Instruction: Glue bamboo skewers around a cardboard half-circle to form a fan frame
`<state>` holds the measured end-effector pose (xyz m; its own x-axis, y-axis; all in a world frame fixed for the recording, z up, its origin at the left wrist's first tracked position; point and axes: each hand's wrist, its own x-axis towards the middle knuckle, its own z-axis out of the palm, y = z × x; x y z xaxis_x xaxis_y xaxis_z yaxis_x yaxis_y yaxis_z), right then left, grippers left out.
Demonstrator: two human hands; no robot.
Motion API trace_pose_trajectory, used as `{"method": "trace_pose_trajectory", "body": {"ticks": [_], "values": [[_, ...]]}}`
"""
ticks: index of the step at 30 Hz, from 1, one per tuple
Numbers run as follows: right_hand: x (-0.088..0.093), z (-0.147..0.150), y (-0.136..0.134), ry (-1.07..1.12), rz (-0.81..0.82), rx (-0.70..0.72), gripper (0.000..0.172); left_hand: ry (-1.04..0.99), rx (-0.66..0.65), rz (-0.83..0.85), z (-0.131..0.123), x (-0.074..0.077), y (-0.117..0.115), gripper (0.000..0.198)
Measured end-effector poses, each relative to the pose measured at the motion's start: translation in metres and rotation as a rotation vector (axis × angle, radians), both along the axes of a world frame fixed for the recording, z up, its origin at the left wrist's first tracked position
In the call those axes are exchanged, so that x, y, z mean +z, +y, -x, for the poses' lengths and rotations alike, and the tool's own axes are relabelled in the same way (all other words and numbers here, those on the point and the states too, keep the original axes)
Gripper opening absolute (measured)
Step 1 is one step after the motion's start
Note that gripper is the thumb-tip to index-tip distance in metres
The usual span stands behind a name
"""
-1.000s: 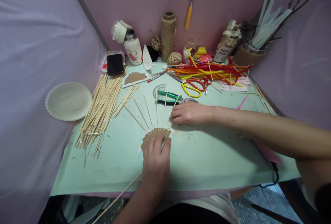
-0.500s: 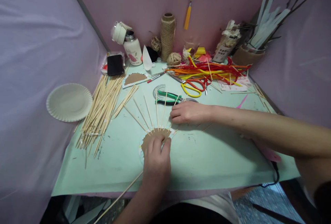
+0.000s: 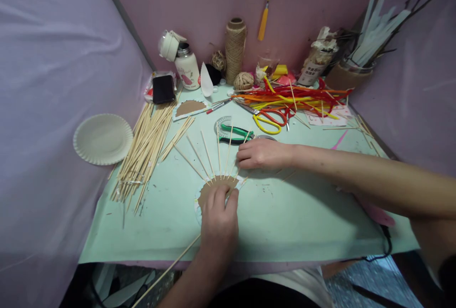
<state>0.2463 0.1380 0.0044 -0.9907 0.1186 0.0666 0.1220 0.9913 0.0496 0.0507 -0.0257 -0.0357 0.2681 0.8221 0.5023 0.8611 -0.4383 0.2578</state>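
A brown cardboard half-disc (image 3: 204,197) with a scalloped, pale patterned rim lies on the green table. Several thin wooden sticks (image 3: 207,154) fan outward from its curved edge. My left hand (image 3: 220,218) is closed over the half-disc, thumb at its right side, covering much of it. One long stick (image 3: 167,271) emerges from under that hand and slopes past the table's front edge. My right hand (image 3: 261,154) pinches a stick (image 3: 245,138) on the right of the fan; its fingertips hide part of it. Green-handled pliers (image 3: 235,130) lie just behind this hand.
A large pile of sticks (image 3: 146,149) and a paper plate (image 3: 103,139) are at left. Scissors (image 3: 266,124), colourful strips (image 3: 302,98), a twine spool (image 3: 235,51) and a white bottle (image 3: 187,71) stand or lie at the back. A pink corded tool (image 3: 375,214) is partly under my right forearm.
The whole view has shifted slightly, so things appear a little farther right. Both hands keep nearly the same place and grip against the half-disc and sticks.
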Motion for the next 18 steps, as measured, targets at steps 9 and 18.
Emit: {"method": "trace_pose_trajectory", "body": {"ticks": [9, 18], "values": [[0.0011, 0.0004, 0.0001, 0.025, 0.013, -0.019, 0.028, 0.000, 0.000, 0.035, 0.0005, 0.0006, 0.0000, 0.028], [-0.0026, 0.0010, 0.0000, 0.055, 0.043, -0.028, 0.025, -0.008, 0.001, 0.012, 0.0000, -0.0010, 0.0003, 0.028]]}}
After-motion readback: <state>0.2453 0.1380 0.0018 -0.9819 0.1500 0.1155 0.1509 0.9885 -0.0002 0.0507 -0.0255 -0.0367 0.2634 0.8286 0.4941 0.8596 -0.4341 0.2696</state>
